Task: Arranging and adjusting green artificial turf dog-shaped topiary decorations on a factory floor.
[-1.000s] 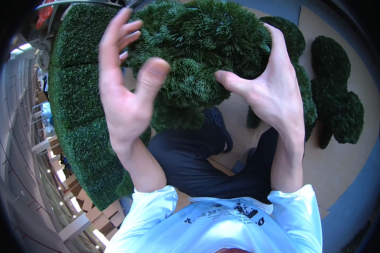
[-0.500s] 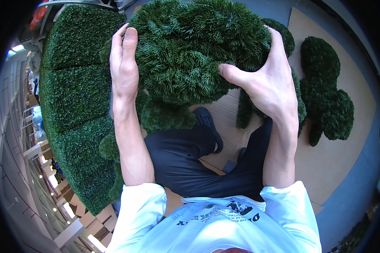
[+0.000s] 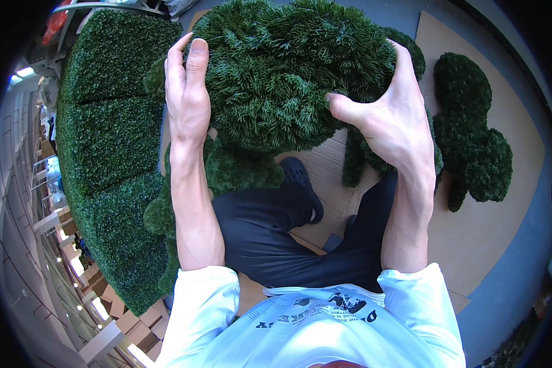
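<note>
A large, bushy clump of artificial conifer foliage [image 3: 288, 73] is held up in front of me between both hands. My left hand [image 3: 189, 98] lies along its left side, thumb upright at the edge and fingers partly hidden behind the thumb and foliage. On the opposite side, my right hand [image 3: 395, 122] curves round the greenery with the thumb spread toward its lower front. The fingertips of that hand go out of sight behind the needles. Below the clump, more artificial foliage [image 3: 242, 168] shows beside my left forearm; whether the two are joined is hidden.
Boxy artificial hedge panels [image 3: 119, 135] stand along my left. To the right, a lobed topiary piece [image 3: 472, 129] lies on a cardboard sheet [image 3: 490, 233]. Another rounded green piece [image 3: 408, 52] sits behind my right hand. My dark shoe [image 3: 303, 184] rests on cardboard below.
My left hand has shifted slightly to the right against the foliage. The right thumb has also moved a little right, and the clump has shifted slightly the same way.
</note>
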The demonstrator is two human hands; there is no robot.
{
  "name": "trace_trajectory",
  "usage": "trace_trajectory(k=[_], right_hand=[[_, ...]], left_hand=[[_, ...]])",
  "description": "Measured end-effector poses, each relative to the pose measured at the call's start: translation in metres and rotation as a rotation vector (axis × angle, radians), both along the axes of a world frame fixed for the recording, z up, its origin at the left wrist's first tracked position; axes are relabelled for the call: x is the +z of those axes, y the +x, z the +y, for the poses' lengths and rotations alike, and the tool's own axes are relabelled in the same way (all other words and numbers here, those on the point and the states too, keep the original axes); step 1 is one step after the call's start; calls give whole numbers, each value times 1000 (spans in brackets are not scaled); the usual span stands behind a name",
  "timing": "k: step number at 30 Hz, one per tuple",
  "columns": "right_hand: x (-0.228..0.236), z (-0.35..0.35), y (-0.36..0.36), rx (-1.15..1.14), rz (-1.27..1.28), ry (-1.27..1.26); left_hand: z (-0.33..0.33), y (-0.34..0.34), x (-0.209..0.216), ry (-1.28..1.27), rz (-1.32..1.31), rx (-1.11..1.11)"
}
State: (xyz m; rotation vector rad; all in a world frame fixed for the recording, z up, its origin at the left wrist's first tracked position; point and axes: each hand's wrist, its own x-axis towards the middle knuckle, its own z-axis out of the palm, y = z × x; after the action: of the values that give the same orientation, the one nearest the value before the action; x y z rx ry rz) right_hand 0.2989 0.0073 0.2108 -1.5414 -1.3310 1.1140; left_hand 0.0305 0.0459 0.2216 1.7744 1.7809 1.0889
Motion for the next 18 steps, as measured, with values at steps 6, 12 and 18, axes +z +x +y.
trace_trajectory(k=[6,12,18], right_hand=[[3,0,2,-11,-13,-63],[-1,-2,5,-10,23,-35],[-29,16,11,-34,6,182]], left_hand=[[-2,8,4,20,88,18],[-6,17,9,0,92,43],[2,-33,-17,-127,-255,-171]])
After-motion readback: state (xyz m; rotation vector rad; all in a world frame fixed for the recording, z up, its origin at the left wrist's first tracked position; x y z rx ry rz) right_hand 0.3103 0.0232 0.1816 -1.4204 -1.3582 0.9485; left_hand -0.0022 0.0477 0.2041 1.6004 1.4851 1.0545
